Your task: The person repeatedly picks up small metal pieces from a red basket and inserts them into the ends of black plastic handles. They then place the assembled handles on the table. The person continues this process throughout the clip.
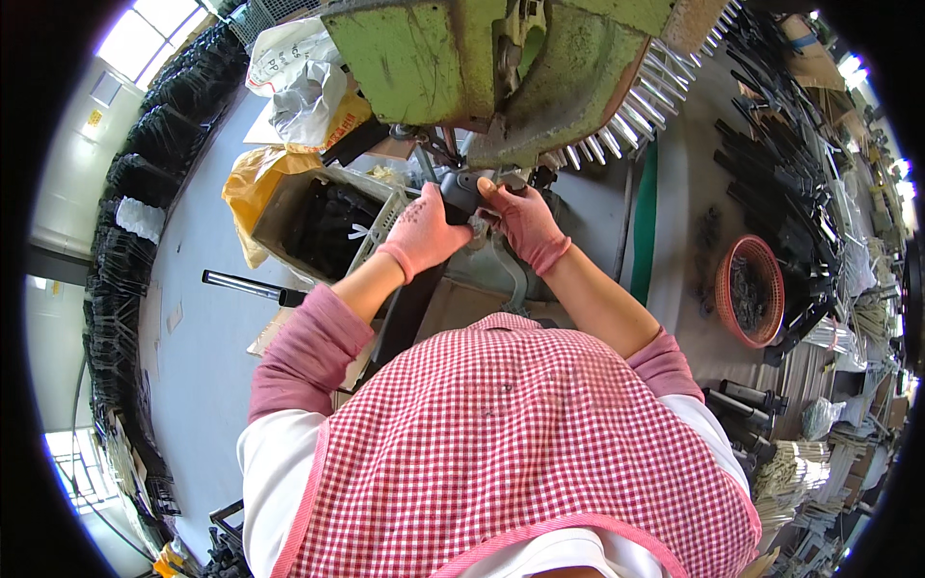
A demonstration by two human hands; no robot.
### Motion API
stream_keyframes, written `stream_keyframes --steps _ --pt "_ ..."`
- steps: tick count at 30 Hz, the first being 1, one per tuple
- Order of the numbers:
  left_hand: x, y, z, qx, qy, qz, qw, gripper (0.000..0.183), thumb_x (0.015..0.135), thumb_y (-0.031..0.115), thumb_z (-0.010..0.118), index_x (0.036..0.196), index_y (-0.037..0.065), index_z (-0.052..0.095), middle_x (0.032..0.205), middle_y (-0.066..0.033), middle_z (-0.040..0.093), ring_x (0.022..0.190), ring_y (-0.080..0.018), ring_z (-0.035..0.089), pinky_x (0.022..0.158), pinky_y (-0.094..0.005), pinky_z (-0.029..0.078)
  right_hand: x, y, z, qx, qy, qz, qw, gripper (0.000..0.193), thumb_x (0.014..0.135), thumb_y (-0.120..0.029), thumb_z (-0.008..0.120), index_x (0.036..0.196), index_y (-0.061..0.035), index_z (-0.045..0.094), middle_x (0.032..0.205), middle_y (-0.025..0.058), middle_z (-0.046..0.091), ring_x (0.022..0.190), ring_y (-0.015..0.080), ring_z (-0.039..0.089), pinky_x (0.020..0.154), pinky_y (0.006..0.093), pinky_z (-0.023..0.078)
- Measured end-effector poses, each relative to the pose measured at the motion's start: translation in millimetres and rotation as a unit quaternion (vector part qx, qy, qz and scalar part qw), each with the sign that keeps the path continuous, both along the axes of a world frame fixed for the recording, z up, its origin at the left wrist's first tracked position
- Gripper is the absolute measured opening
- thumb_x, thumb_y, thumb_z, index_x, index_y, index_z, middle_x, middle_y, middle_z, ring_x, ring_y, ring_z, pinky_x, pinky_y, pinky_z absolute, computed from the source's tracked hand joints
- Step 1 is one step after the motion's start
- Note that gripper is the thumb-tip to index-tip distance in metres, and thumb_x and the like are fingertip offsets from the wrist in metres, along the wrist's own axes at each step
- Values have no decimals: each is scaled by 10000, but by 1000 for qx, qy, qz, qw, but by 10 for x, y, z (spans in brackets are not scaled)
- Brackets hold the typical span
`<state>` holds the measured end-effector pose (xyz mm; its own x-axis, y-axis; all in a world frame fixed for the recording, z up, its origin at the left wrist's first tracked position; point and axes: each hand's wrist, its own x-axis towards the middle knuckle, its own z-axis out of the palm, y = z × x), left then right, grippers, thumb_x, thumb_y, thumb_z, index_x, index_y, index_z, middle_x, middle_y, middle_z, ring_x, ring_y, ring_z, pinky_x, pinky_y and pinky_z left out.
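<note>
We log the machine (409, 63) at the far side; box (277, 214) left; basket (762, 336) well right; our left hand (424, 232) and right hand (526, 223), gloved, both clamped on the black part (461, 195), between them, on the machine's near side.

The scene is bright; daylight burns out a window (135, 40) at ten o'clock, glare flares at two, and straight lines bow near the black rim.
</note>
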<state>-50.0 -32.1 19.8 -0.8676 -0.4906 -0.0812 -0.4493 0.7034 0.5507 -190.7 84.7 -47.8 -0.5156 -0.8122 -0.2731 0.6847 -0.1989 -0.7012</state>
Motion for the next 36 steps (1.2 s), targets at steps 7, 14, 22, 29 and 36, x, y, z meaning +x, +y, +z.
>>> stream_keyframes --steps 7,14,22,29,36 --pt "70 10 16 -37 -27 -11 999 647 783 352 737 1084 -106 392 947 -327 654 945 -471 650 821 -465 524 84 -42 -170 -49 25 -30 998 167 878 -141 759 910 -78 609 913 6 634 858 129 622 788 279 487" --pt "18 -100 -233 -6 52 -20 998 661 787 349 754 1072 -104 366 902 -323 656 902 -479 656 786 -476 533 81 -61 -29 -79 -22 -45 996 148 911 -128 706 949 -62 579 956 55 654 923 154 659 756 301 518" --pt "-35 -211 -560 190 -18 31 981 535 811 275 756 1068 -109 487 833 -168 647 589 -218 662 483 -343 526 98 -197 -179 126 101 -109 981 523 748 -301 891 944 76 586 779 14 580 697 89 526 543 258 441" --pt "-50 -322 -344 151 -124 -11 981 840 740 470 776 1213 -148 459 1124 -278 628 1056 -327 645 900 -401 512 45 -117 -359 94 47 -54 993 277 897 -150 720 959 56 545 969 135 643 821 193 664 720 300 547" --pt "344 -116 -289 49 -95 -38 994 701 737 298 745 1187 -78 361 1059 -322 645 1038 -437 640 914 -440 504 209 73 -269 -7 -9 -75 997 70 925 -126 670 915 -132 601 890 -5 673 741 139 643 664 287 544"
